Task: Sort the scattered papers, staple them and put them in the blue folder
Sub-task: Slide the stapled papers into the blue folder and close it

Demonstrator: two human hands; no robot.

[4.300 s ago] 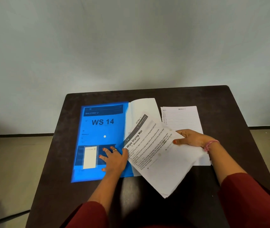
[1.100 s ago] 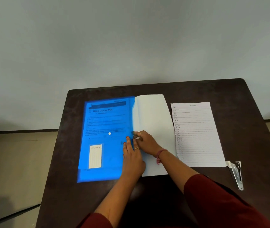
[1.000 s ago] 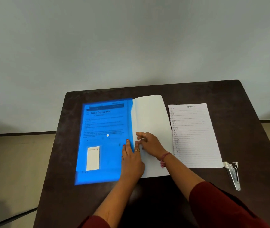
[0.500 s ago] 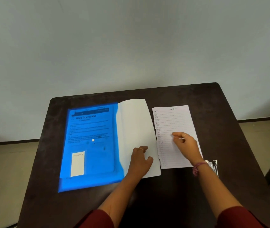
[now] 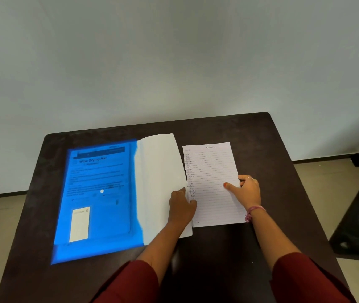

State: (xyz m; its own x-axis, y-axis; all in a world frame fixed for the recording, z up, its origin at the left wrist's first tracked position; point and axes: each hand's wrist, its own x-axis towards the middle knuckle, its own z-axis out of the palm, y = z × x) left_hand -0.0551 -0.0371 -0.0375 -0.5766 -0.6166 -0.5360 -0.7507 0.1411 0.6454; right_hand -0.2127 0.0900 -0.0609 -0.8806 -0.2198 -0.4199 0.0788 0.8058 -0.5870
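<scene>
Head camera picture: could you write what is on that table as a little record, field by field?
Table: dark table
Folder: blue folder lying open, a printed sheet headed "Wipe Drying Mat" under its clear blue pocket
White flap: white flap of the folder, right of the pocket
Lined sheet: lined sheet flat beside the folder, on its right
Left hand: left hand rests on the white flap's right edge
Right hand: right hand grips the lined sheet's right edge, thumb on top

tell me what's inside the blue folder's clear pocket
Behind the blue folder pocket lies a printed sheet headed "Wipe Drying Mat". A white label shows lower down. Any pages beneath that sheet are covered.
</scene>
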